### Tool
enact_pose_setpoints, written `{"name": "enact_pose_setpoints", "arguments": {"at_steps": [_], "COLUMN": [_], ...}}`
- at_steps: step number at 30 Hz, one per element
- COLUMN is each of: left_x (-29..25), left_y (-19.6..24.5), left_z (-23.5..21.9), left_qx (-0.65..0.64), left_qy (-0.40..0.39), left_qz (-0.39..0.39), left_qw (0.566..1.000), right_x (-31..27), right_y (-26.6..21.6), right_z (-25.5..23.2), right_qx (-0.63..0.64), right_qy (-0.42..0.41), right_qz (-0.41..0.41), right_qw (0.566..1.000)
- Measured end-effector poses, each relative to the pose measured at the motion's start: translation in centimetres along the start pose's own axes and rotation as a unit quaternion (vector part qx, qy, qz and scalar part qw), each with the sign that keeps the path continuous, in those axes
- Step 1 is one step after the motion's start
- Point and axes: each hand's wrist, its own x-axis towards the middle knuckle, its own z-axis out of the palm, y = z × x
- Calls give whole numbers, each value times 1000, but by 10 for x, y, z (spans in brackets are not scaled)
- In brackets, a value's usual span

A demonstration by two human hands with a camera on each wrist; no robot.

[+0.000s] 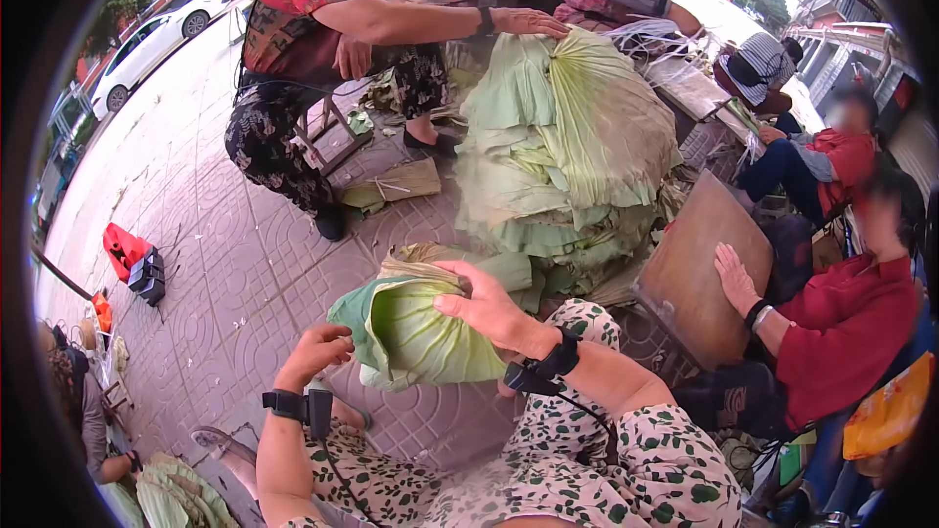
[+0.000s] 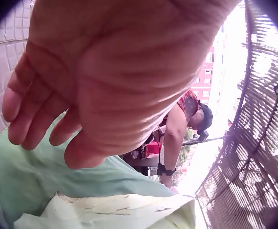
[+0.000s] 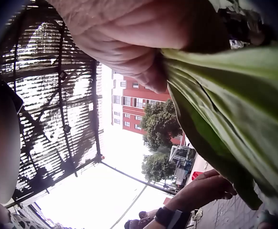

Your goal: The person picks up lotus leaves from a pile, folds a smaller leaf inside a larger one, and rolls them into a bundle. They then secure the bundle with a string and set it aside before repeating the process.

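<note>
My right hand (image 1: 494,308) grips the gathered end of a folded bundle of large green lotus leaves (image 1: 440,337), thumb on top. In the right wrist view, pleats of the leaf (image 3: 234,100) fan out from under that hand. The bundle's wide, cupped end faces left, with a darker green leaf edge (image 1: 364,321) round it. Beside that edge is my left hand (image 1: 315,354), its fingers loosely bent and holding nothing. Seen from the left wrist, its fingers (image 2: 43,109) hang over the bluish-green leaf surface (image 2: 43,171).
A tall pile of lotus leaves (image 1: 577,137) stands ahead, with a person's hand (image 1: 528,22) on top. Tied leaves (image 1: 391,186) lie on the paving. To the right, a seated person rests a hand on a wooden board (image 1: 704,269). A red and black bag (image 1: 137,264) lies left.
</note>
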Motion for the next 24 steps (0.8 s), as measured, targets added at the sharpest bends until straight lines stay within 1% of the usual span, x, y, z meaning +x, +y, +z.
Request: {"name": "enact_pose_setpoints", "arguments": {"at_steps": [5,7,8,10,12,14,16,18,20,22,24], "left_x": [-7,-11,-12,-11,-12,-11,-11,-10,-7,-6,-8], "left_y": [0,2,1,-3,-4,0,6,7,6,7,11], "left_z": [-3,-2,-2,-4,-5,-5,-4,-3,-2,-1,2], "left_qx": [-15,-16,-14,-15,-17,-10,-7,-6,-6,10,10], "left_qy": [2,-1,1,-9,6,8,20,24,29,22,27], "left_qz": [8,10,14,19,25,24,18,20,20,25,19], "left_qw": [1000,1000,1000,1000,1000,1000,1000,1000,999,999,999], "right_x": [-7,-11,-12,-10,-7,-1,7,12,14,18,20], "right_y": [0,-2,1,5,9,11,18,21,23,25,24], "right_z": [0,2,1,1,2,6,10,15,23,26,29], "right_qx": [-36,-60,-59,-45,-36,-15,-1,-72,-58,-93,-87], "right_qy": [1,-15,-8,-28,-27,-52,-51,-38,-35,-43,-48], "right_qz": [-10,-20,-16,-26,-28,-41,-59,-72,-87,-99,-94], "right_qw": [999,998,998,998,999,998,997,994,994,990,991]}}
